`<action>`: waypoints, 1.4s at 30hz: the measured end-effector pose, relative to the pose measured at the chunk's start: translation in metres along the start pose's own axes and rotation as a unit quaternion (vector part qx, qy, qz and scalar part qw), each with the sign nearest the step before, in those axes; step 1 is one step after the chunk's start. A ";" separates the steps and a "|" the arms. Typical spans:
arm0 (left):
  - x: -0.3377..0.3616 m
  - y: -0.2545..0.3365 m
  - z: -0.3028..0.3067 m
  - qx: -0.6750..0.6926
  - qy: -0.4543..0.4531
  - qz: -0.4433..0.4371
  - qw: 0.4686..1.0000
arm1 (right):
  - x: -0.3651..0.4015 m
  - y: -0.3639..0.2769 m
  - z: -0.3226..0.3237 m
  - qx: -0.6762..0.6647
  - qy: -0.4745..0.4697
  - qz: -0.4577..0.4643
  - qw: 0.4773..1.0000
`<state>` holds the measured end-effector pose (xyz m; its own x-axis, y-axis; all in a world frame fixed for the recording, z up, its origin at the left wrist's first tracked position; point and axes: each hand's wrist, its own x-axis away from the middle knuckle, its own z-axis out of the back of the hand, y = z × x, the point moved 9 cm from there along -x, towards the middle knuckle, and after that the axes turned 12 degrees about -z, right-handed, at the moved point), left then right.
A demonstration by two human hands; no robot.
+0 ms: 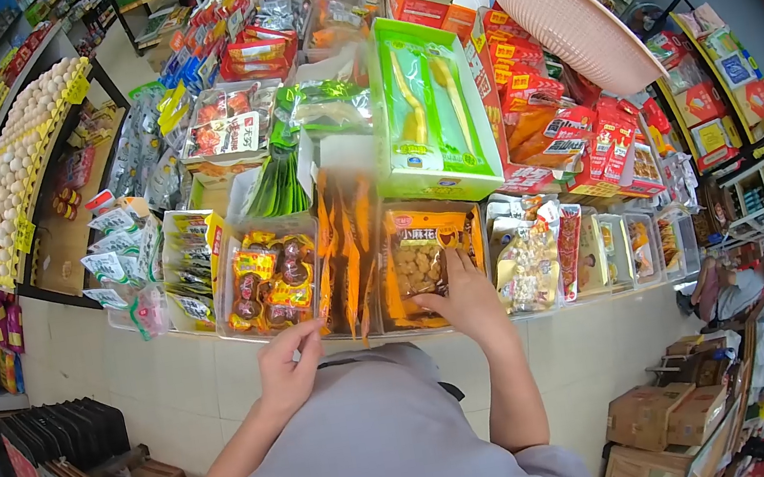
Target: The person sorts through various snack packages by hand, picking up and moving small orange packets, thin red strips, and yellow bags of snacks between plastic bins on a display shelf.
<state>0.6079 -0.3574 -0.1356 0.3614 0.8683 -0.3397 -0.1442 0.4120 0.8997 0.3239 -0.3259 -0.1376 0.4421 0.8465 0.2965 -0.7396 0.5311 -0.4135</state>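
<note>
My right hand (468, 300) lies on an orange packet of small brown fried twists (413, 259), its fingers stretched out and the thumb apart. That packet is in a clear bin at the front of the display. My left hand (288, 366) is at the front rim, its fingers curled with the tips by the bin corner; what they pinch, if anything, is hidden. Between the hands, several orange packets (343, 244) stand on edge. Left of them, a clear bin (230, 332) holds yellow-and-red packs with dark round pieces (270, 280).
Behind the bins stands a green box (448, 184) with yellow packs. A pink basket (576, 17) leans at the back right. Egg trays (22, 174) are on the left. Cardboard boxes (651, 416) lie lower right, near a seated person (740, 289).
</note>
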 end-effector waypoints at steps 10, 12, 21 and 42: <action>0.001 -0.005 0.001 0.010 0.007 0.022 1.000 | 0.021 -0.019 0.022 -0.003 0.096 0.022 0.995; 0.005 -0.007 0.004 0.007 0.011 0.028 1.000 | 0.041 -0.020 0.035 -0.022 0.163 0.080 0.983; 0.002 -0.004 0.005 -0.008 0.001 0.007 1.000 | 0.065 -0.010 0.060 -0.083 0.233 0.048 0.968; -0.007 0.013 0.005 -0.091 -0.002 -0.039 0.995 | 0.051 -0.126 0.001 0.051 0.193 0.310 0.929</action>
<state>0.6077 -0.3593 -0.1198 0.3812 0.8306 -0.4059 -0.2796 0.5220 0.8058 0.4389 -0.3498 -0.0693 0.0486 0.9490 -0.3114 -0.9488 -0.0535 -0.3112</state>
